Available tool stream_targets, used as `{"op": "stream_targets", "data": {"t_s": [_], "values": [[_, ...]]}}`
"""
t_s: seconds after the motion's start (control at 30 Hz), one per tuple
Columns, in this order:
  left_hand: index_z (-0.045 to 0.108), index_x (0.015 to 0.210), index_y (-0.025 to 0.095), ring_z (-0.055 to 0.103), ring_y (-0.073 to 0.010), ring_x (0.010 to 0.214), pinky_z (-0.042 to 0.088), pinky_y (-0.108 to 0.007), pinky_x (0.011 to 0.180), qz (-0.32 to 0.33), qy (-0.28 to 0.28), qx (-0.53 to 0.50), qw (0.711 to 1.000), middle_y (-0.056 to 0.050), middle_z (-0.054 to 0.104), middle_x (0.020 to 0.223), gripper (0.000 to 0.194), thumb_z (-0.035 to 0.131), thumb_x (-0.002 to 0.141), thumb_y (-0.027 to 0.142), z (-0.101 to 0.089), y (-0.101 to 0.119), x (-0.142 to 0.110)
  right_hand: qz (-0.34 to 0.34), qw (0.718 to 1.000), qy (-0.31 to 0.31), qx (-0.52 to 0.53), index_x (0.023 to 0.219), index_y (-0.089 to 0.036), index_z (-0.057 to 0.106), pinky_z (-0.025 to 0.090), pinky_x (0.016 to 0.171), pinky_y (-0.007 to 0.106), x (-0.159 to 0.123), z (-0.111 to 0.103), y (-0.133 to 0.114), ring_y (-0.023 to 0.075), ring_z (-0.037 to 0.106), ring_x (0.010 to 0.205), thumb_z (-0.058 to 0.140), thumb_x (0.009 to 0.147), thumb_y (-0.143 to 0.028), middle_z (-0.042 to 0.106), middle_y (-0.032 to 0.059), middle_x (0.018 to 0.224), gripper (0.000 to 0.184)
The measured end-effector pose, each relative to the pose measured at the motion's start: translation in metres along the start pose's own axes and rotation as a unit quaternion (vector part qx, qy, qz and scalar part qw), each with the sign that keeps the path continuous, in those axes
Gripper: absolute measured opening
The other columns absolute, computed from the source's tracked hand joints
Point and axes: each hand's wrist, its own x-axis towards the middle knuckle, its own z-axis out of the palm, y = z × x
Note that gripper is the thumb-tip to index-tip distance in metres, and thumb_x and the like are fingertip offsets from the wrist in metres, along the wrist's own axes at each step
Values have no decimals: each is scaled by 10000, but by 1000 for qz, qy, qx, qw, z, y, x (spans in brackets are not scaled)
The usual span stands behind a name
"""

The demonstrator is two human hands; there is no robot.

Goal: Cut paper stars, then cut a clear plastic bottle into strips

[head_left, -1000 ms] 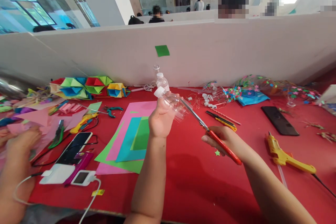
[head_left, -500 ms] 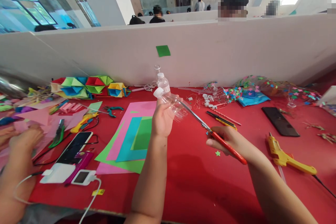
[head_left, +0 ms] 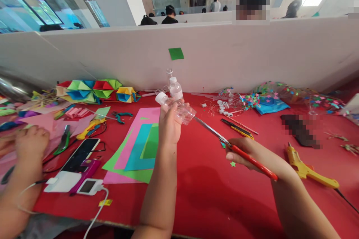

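Observation:
My left hand (head_left: 169, 125) is wrapped round a clear plastic bottle (head_left: 187, 114) with a white cap, tilted so the cap points up and left. In my right hand (head_left: 246, 153) is a pair of scissors (head_left: 214, 131) with red handles, their long blades reaching toward the bottle's lower right end. The blade tips are at or very near that end; whether they touch it I cannot tell. Behind my left hand stands another capped clear bottle (head_left: 175, 90). Sheets of coloured paper (head_left: 131, 157) lie under and left of my left forearm.
A yellow glue gun (head_left: 304, 168), a dark phone (head_left: 301, 130) and a utility knife (head_left: 237, 127) lie on the right. On the left are folded paper shapes (head_left: 89, 91), a charging phone (head_left: 81, 155) and a co-worker's hand (head_left: 32, 140). A pale partition (head_left: 126, 56) closes the back.
My left hand has turned the bottle and shifted slightly left. My right hand has drawn the scissors a little right and down, so the blades overlap the bottle less.

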Motion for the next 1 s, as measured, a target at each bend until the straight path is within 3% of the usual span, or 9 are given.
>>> {"op": "stream_targets", "data": {"t_s": [0.4, 1.0], "values": [[573, 968, 218, 692, -176, 865, 551, -357, 798, -11, -6, -9, 1000, -10, 667, 931, 223, 701, 796, 278, 4, -12, -3, -31, 999, 20, 29, 717, -179, 509, 260, 452, 228, 9, 14, 1, 89, 399, 498, 537, 842, -719, 514, -19, 592, 555], [548, 977, 213, 683, -181, 848, 537, -383, 823, -13, 0, 10, 1000, -20, 654, 927, 236, 687, 797, 276, 10, -16, -6, -25, 998, 32, 42, 689, -187, 487, 263, 452, 226, 11, 18, -4, 90, 386, 489, 535, 814, -751, 451, -41, 550, 580]]}}
